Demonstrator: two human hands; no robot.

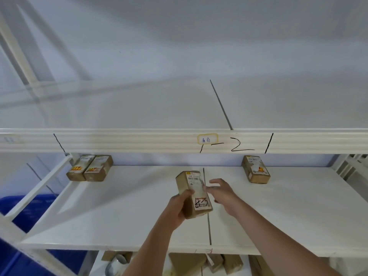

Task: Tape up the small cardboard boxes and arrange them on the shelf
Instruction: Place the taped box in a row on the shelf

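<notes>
My left hand (pixel 178 208) grips a small brown cardboard box (pixel 194 193) with a white label and black handwriting, holding it above the middle of the white shelf board (pixel 119 212). My right hand (pixel 223 193) hovers just right of the box with relaxed spread fingers, its fingertips at the box's right edge. Two taped boxes (pixel 89 168) stand side by side at the shelf's back left. One more box (pixel 255 169) stands at the back right.
The upper shelf beam (pixel 119 140) carries a yellow-edged label (pixel 207 138) and black marker lines. A black line (pixel 208 228) divides the shelf board. Blue bins (pixel 22 204) sit at the left. Below the shelf lie cardboard pieces (pixel 187 262) and a tape roll (pixel 117 263).
</notes>
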